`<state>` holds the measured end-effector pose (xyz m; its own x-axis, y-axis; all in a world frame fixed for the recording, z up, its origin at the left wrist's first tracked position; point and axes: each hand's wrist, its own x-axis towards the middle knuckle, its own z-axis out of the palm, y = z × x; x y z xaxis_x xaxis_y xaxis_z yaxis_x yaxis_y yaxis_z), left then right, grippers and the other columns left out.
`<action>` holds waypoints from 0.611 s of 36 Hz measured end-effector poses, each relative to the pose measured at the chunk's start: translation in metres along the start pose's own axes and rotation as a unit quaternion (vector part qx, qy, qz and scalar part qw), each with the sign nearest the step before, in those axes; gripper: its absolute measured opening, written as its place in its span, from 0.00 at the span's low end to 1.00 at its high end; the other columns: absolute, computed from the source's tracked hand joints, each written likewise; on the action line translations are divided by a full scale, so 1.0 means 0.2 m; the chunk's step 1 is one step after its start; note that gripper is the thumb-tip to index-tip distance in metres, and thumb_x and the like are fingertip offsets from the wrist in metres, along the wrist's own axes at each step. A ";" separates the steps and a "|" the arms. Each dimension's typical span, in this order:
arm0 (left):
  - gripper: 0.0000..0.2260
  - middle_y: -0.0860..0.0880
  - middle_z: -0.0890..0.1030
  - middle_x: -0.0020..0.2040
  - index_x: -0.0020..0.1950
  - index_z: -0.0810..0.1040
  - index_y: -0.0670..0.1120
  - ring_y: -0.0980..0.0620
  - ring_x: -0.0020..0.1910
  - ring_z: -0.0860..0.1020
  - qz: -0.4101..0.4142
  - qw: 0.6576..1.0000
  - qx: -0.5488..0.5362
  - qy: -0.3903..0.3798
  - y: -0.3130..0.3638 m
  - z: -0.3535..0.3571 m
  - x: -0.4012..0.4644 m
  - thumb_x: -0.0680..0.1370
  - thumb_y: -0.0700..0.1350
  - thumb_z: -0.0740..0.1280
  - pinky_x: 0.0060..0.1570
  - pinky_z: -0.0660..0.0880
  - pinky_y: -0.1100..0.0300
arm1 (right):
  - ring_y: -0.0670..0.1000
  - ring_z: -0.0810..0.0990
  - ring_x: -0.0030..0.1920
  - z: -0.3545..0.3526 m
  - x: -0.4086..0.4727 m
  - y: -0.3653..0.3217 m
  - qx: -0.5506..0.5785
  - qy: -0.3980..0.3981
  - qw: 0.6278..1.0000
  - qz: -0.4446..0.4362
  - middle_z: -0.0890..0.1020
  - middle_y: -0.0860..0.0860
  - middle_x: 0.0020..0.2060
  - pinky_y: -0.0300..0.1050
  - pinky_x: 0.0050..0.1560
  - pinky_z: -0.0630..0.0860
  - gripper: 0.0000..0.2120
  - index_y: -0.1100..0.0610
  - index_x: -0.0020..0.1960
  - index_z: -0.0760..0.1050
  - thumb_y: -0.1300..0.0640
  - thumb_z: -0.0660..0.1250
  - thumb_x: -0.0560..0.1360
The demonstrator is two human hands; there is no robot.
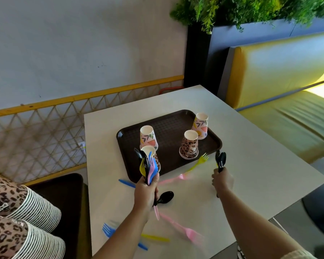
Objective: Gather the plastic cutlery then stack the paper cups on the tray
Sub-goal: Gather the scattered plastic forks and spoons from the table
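Note:
My left hand (146, 191) grips a bundle of plastic cutlery (148, 165), black, yellow, pink and blue, upright at the tray's near left corner. My right hand (222, 181) holds black spoons (220, 159) just off the tray's near right corner. The brown tray (168, 128) carries several upside-down paper cups: a pastel one (148, 137), another pastel one (200, 126), a leopard one (189, 144) and one partly hidden behind the bundle (148, 150). Loose on the white table (251, 156) lie a yellow fork (199, 162), a black spoon (165, 197), pink forks (183, 229), a blue fork (108, 229) and a yellow knife (155, 238).
Two long stacks of leopard-print cups (22, 217) lie at the lower left beside another dark tray (64, 193). A yellow bench (288, 101) stands behind the table on the right. A yellow lattice rail (45, 131) runs along the left.

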<state>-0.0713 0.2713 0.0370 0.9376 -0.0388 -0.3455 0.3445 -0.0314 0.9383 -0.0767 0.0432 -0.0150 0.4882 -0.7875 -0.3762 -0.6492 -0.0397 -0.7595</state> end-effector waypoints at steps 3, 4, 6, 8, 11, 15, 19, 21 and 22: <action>0.12 0.49 0.66 0.25 0.36 0.70 0.46 0.56 0.20 0.62 0.005 1.000 0.011 -0.005 0.00 0.01 -0.01 0.78 0.45 0.66 0.21 0.62 0.64 | 0.60 0.81 0.36 0.02 -0.03 -0.06 0.040 -0.009 0.999 0.014 0.78 0.56 0.38 0.44 0.31 0.73 0.09 0.62 0.49 0.75 0.55 0.63 0.76; 0.11 0.49 0.66 0.25 0.36 0.70 0.46 0.56 0.20 0.62 0.006 1.000 0.013 -0.006 0.00 0.01 -0.01 0.78 0.45 0.66 0.21 0.62 0.64 | 0.56 0.80 0.32 0.03 -0.04 -0.08 0.060 -0.021 0.998 0.024 0.78 0.55 0.38 0.41 0.30 0.72 0.10 0.61 0.49 0.76 0.54 0.65 0.75; 0.11 0.49 0.66 0.25 0.36 0.71 0.46 0.55 0.21 0.62 0.007 1.000 0.017 -0.004 0.00 0.01 -0.01 0.78 0.46 0.66 0.22 0.62 0.64 | 0.49 0.77 0.27 0.06 -0.04 -0.11 0.095 -0.050 0.993 0.047 0.79 0.54 0.40 0.31 0.23 0.69 0.11 0.61 0.48 0.76 0.52 0.70 0.73; 0.11 0.49 0.66 0.25 0.36 0.71 0.47 0.55 0.21 0.63 0.008 1.000 0.022 -0.005 -0.01 0.00 -0.01 0.78 0.46 0.65 0.22 0.62 0.64 | 0.48 0.76 0.27 0.09 -0.04 -0.13 0.111 -0.067 0.990 0.061 0.79 0.54 0.40 0.30 0.18 0.66 0.12 0.60 0.48 0.76 0.52 0.71 0.71; 0.11 0.49 0.67 0.25 0.36 0.71 0.47 0.55 0.22 0.63 0.005 1.000 0.030 -0.003 -0.02 -0.01 -0.01 0.78 0.46 0.66 0.22 0.63 0.64 | 0.55 0.83 0.37 0.11 -0.05 -0.15 0.108 -0.072 0.988 0.080 0.79 0.55 0.38 0.40 0.23 0.68 0.14 0.61 0.47 0.76 0.51 0.72 0.71; 0.11 0.50 0.67 0.24 0.36 0.70 0.47 0.55 0.21 0.63 -0.006 0.999 0.033 -0.005 -0.03 -0.01 0.00 0.78 0.46 0.66 0.22 0.62 0.64 | 0.59 0.83 0.44 0.16 -0.04 -0.16 0.070 -0.061 0.992 0.088 0.83 0.59 0.42 0.44 0.25 0.72 0.18 0.61 0.47 0.79 0.47 0.72 0.69; 0.09 0.50 0.67 0.23 0.39 0.72 0.45 0.56 0.19 0.64 -0.007 0.999 0.042 -0.010 -0.04 0.00 0.02 0.78 0.45 0.66 0.22 0.63 0.63 | 0.60 0.83 0.41 0.23 0.00 -0.14 0.061 -0.045 0.993 0.096 0.83 0.60 0.41 0.52 0.34 0.80 0.19 0.61 0.42 0.79 0.45 0.74 0.67; 0.09 0.51 0.67 0.23 0.39 0.73 0.45 0.56 0.19 0.64 -0.003 0.999 0.052 -0.013 -0.05 0.00 0.03 0.77 0.45 0.66 0.23 0.64 0.63 | 0.61 0.83 0.42 0.25 0.01 -0.14 0.058 -0.032 0.993 0.102 0.83 0.60 0.41 0.55 0.41 0.81 0.22 0.63 0.44 0.79 0.44 0.75 0.65; 0.09 0.51 0.68 0.23 0.38 0.72 0.45 0.55 0.19 0.64 -0.001 0.998 0.057 -0.015 -0.05 0.00 0.03 0.77 0.45 0.66 0.23 0.64 0.63 | 0.61 0.82 0.44 0.26 0.00 -0.15 0.046 -0.027 0.993 0.102 0.83 0.60 0.42 0.54 0.45 0.80 0.23 0.63 0.46 0.78 0.44 0.75 0.65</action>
<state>-0.0693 0.2710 0.0256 0.9344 -0.0690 -0.3495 0.3373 -0.1443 0.9303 -0.0278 0.0754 -0.0202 0.3834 -0.7390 -0.5539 -0.6831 0.1767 -0.7086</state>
